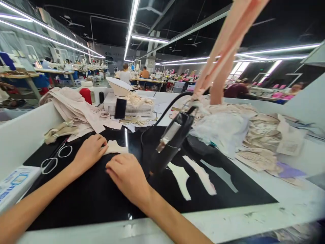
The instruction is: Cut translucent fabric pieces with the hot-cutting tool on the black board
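A small cream fabric piece (115, 147) lies on the black mat (88, 200). My left hand (90, 148) pinches its left end, fingers curled together. Just in front of the piece is my right hand (129, 178), its fingers curled and pressed together; whatever it may hold is hidden. Right of my hands a black handheld tool (171, 142) hangs tilted from pink fabric strips (220, 51). Beyond the tool, a pale green cut piece (180, 179), a pinkish-white strip (201, 175) and a grey-green piece (222, 174) lie side by side on the mat.
White-handled scissors (49, 165) and a white-blue box (17, 186) are at the left. Stacked beige fabric (73, 105), a phone (120, 108) and a white vented device (142, 110) stand behind. Plastic-wrapped fabric (220, 130) is at the right. People work in the background.
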A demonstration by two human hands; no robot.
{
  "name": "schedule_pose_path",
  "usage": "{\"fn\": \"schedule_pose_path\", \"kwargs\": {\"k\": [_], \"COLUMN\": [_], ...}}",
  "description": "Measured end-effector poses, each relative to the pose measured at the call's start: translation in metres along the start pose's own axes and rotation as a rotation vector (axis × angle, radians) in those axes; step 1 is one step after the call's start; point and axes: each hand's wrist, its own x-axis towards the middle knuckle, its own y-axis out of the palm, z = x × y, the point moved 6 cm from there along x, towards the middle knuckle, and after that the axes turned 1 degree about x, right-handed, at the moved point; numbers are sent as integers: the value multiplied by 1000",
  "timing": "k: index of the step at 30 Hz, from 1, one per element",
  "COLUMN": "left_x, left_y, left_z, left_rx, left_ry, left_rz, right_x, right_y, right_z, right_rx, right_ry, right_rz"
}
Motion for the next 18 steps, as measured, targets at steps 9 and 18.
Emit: {"fn": "schedule_pose_path", "kwargs": {"k": [9,18], "left_x": [-28,-59], "left_y": [-6,23], "left_z": [-38,-149], "left_rx": [-27,-136], "left_ry": [151,392], "left_rz": [42,264], "right_x": [-154,-191], "right_y": [-68,-95], "right_z": [-56,-124], "right_rx": [250,47], "right_ry": [392,534], "right_rz": [-3,-90]}}
